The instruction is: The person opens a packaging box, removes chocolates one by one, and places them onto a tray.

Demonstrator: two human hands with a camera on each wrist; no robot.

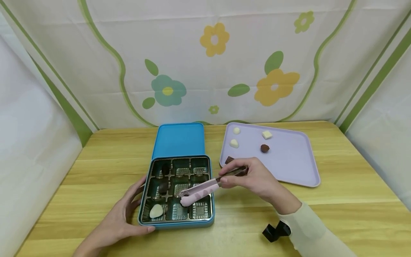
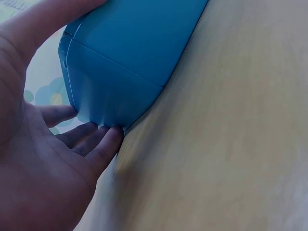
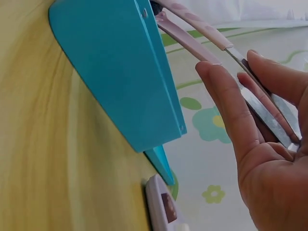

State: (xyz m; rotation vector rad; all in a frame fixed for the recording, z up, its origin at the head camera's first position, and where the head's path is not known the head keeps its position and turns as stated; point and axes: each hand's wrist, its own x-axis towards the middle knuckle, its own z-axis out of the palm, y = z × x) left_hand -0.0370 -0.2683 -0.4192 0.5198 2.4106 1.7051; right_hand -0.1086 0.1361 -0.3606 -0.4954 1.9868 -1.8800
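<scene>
My left hand [image 1: 120, 221] grips the near left corner of a blue tin [image 1: 179, 225], thumb on its front and fingers against its left side. Inside, the divided plastic insert has a white chocolate [image 1: 156, 211] in the near left compartment and dark chocolates [image 1: 163, 187] in the middle and far left ones. My right hand [image 1: 252, 176] holds pink-tipped metal tongs [image 1: 205, 189], thumb and fingers on opposite arms. Their tips hang over the tin's middle and near-middle compartments. In the right wrist view a dark piece [image 3: 156, 7] shows by the tips; whether they pinch it, I cannot tell.
Behind the tin lies its blue lid [image 1: 179, 141]. A lilac tray [image 1: 289, 160] at the right holds white chocolates [image 1: 234, 143], a round brown one [image 1: 264, 148] and a dark one [image 1: 229, 160], partly hidden by my right hand. A flowered cloth [image 1: 192, 53] hangs behind the wooden table.
</scene>
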